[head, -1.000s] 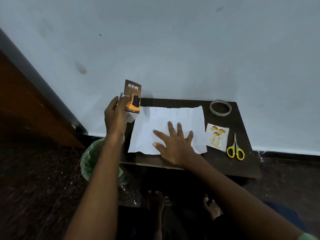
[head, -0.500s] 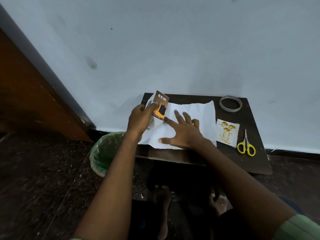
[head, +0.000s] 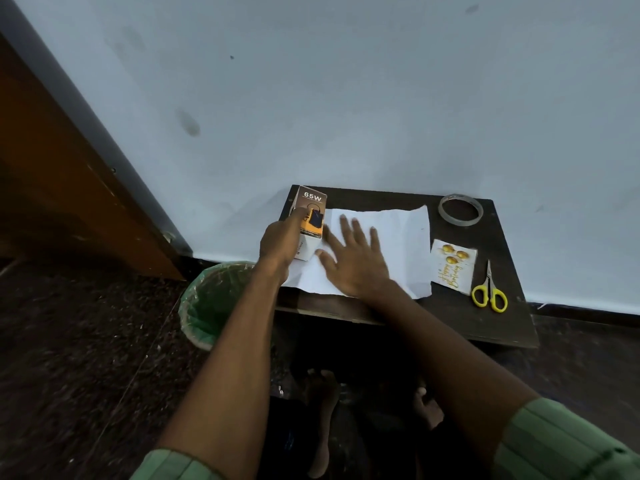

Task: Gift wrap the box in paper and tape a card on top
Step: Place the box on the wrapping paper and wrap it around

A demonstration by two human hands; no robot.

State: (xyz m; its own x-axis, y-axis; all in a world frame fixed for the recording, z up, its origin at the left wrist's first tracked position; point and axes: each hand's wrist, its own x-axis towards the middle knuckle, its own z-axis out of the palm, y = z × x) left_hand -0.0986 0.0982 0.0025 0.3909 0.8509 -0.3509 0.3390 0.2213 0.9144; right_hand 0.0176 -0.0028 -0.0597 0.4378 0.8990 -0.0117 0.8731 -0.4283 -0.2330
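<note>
A small box point(head: 313, 206) marked "65W", brown and orange on top with white sides, stands at the left edge of a white sheet of paper point(head: 398, 233) on a small dark table point(head: 498, 323). My left hand point(head: 280, 242) grips the box from its left side. Flat on the paper just right of the box lies my right hand point(head: 356, 261), fingers spread and straight. A white "Happy Birthday" card point(head: 452, 266) with gold balloons sits right of the paper.
A roll of clear tape point(head: 460, 209) lies at the table's back right. Yellow-handled scissors point(head: 488, 292) rest beside the card. A green-lined bin point(head: 211, 303) stands on the floor left of the table. A pale wall rises directly behind.
My left hand has brought the box down from above the table's left corner onto the paper's left edge. My right hand slid a little left on the sheet, staying flat.
</note>
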